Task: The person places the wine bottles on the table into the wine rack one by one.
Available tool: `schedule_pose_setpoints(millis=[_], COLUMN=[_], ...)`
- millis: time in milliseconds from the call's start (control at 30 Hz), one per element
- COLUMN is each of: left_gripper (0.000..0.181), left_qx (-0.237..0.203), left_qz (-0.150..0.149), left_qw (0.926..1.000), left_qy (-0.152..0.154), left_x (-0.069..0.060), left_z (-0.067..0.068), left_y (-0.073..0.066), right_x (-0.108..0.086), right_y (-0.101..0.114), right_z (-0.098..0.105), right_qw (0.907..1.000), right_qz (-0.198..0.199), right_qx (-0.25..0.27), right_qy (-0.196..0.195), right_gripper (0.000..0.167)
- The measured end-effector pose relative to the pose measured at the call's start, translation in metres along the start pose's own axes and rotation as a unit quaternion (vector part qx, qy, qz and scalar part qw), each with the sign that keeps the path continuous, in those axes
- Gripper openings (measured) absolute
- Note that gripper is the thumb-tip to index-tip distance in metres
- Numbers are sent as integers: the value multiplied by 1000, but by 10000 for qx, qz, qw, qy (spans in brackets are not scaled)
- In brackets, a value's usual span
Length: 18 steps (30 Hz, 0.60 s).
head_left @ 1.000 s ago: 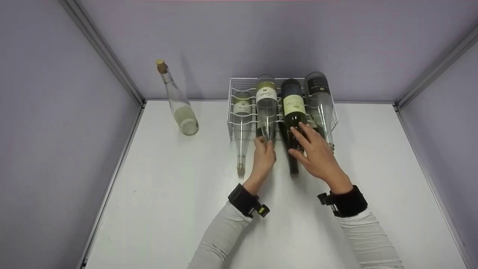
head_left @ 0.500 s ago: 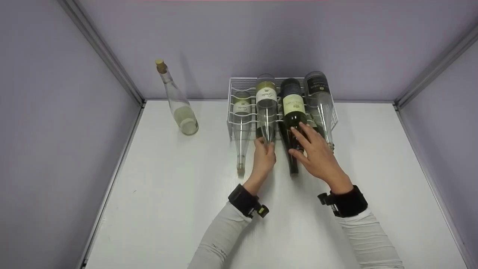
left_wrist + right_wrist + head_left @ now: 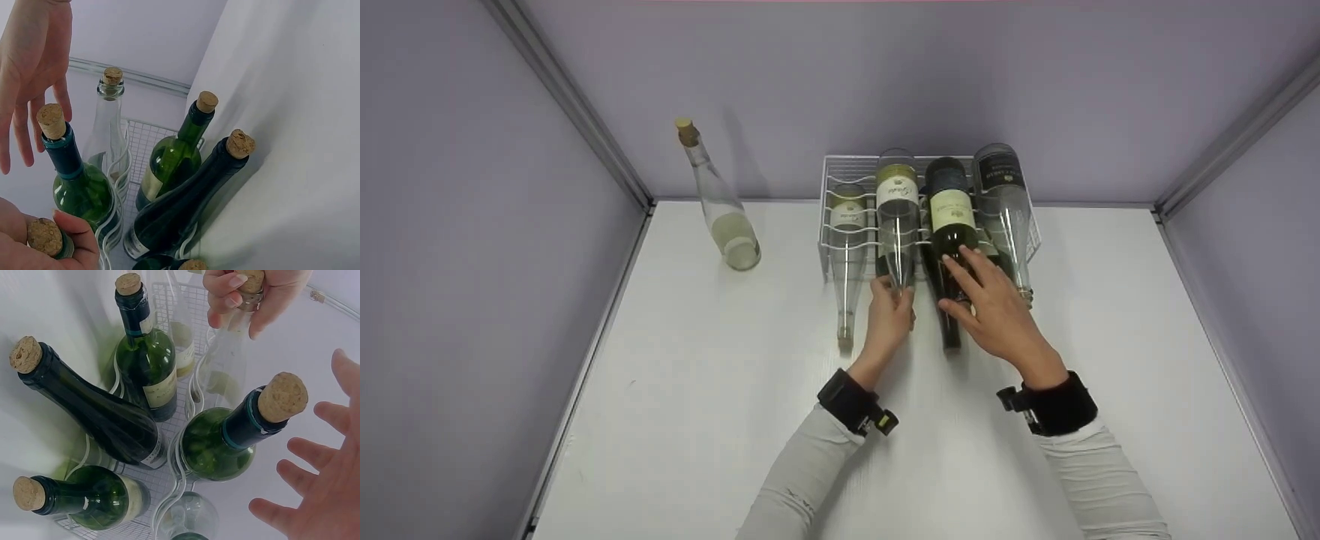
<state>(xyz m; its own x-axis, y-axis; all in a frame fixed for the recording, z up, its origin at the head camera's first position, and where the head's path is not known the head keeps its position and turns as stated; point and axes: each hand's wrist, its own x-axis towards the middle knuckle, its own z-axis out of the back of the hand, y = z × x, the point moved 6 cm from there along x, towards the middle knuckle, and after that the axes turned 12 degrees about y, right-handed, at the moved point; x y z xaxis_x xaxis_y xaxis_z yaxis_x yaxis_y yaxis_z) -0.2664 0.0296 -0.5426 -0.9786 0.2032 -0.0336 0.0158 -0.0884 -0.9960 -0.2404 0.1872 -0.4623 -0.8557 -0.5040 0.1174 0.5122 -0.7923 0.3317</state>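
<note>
In the head view my left hand [image 3: 889, 319] grips the neck of a clear wine bottle [image 3: 896, 190], which lies in the top tier of a white wire rack [image 3: 849, 171]. Fingers and thumb wrap its corked end, and the cork [image 3: 45, 236] shows between them in the left wrist view. My right hand [image 3: 997, 311] is spread beside a green wine bottle [image 3: 952, 210] with a cream label. From the right wrist view, its fingers [image 3: 306, 481] stand apart from that bottle's corked neck [image 3: 247, 419]. Another clear bottle [image 3: 1000, 174], with a black label, lies at the rack's right.
Below the upper bottles lie a clear bottle [image 3: 847, 217] at left and a dark bottle [image 3: 951, 337], both with necks jutting toward me. A corked clear bottle [image 3: 733, 236] stands upright on the white table [image 3: 697, 360] at left. Grey walls [image 3: 780, 75] enclose the table's back and sides.
</note>
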Motion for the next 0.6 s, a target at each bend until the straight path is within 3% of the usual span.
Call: schedule_pose_setpoints(millis=[267,600], left_gripper=[40,42], left_qx=[350,340], left_qz=[4,200], left_qw=[9994,9985], left_qy=[15,367], left_x=[0,-2], left_z=[3,4], left_y=[0,-3], right_x=[2,4], right_y=[3,8], right_z=[-1,-2], right_qw=[9999,10000], right_qz=[-12,8], right_qx=[-90,0], right_qy=[59,89], right_gripper=[66,65])
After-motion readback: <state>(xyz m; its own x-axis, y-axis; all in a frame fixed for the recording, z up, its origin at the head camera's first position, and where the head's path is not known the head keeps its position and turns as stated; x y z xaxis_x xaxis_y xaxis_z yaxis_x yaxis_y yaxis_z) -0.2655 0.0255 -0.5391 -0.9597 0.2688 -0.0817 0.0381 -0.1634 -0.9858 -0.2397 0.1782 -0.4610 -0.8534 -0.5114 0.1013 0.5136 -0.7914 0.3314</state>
